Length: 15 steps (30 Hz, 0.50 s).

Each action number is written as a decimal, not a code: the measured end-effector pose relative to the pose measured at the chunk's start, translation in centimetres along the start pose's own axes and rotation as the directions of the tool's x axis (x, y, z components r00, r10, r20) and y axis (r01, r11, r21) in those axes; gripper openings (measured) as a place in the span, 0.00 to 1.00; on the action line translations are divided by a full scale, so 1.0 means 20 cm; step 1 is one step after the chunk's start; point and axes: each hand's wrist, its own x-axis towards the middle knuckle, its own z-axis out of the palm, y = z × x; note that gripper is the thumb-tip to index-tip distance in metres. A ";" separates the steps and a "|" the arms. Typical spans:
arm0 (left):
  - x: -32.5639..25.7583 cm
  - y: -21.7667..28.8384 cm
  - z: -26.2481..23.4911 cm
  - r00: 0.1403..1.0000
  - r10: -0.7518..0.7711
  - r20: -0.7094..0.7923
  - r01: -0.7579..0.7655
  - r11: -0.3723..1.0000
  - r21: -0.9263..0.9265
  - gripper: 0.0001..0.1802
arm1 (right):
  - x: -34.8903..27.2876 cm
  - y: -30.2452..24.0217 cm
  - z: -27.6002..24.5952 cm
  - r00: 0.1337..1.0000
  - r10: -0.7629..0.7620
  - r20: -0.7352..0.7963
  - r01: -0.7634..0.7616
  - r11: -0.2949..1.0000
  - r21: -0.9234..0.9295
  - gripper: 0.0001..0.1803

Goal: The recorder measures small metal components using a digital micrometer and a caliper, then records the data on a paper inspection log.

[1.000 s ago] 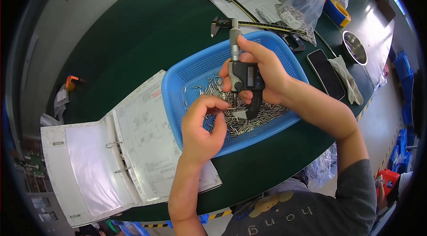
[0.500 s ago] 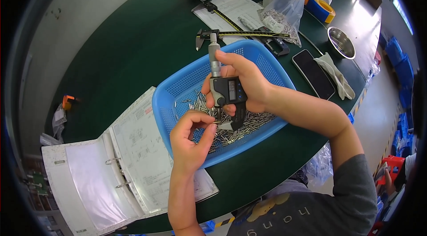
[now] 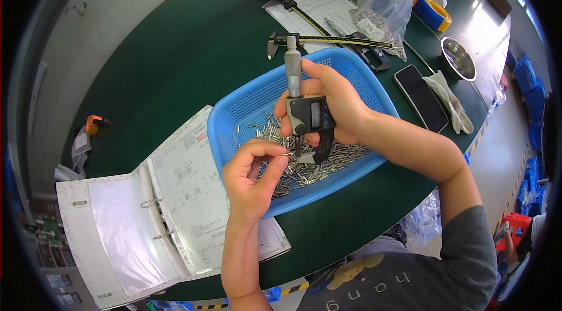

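Note:
A digital micrometer (image 3: 309,113) is gripped in my right hand (image 3: 342,103), its grey thimble pointing up and its black frame slanting down over the blue basket (image 3: 257,100). My left hand (image 3: 249,179) pinches a small metal pin (image 3: 287,154) between thumb and fingertips. The pin is just left of the micrometer's measuring gap; whether it touches the instrument I cannot tell. Beneath both hands, many loose metal pins (image 3: 316,176) lie across the basket's bottom. Part of the pile is hidden by my hands and the micrometer.
An open ring binder (image 3: 132,241) with drawings lies left of the basket. Behind it are calipers (image 3: 345,40), papers (image 3: 319,0) and a plastic bag of parts (image 3: 386,12). On the right are a phone (image 3: 420,98), a white glove (image 3: 448,100), a steel bowl (image 3: 458,59) and tape rolls (image 3: 432,12).
The pin in my left hand has shifted from beneath the micrometer's spindle to the left of it. My right hand keeps its hold on the micrometer. The whole view has shifted slightly.

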 end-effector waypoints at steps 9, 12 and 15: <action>0.00 -0.01 -0.01 0.992 0.097 -0.081 -0.104 0.990 -0.099 0.07 | -0.01 0.03 0.00 0.970 -0.109 0.216 0.170 0.943 -0.286 0.13; -0.01 -0.01 -0.01 0.990 0.105 -0.091 -0.113 0.989 -0.095 0.07 | -0.02 0.04 0.01 0.961 -0.124 0.245 0.204 0.920 -0.334 0.12; -0.01 -0.01 -0.01 0.990 0.110 -0.085 -0.118 0.989 -0.090 0.07 | -0.02 0.04 0.01 0.958 -0.126 0.259 0.210 0.921 -0.329 0.11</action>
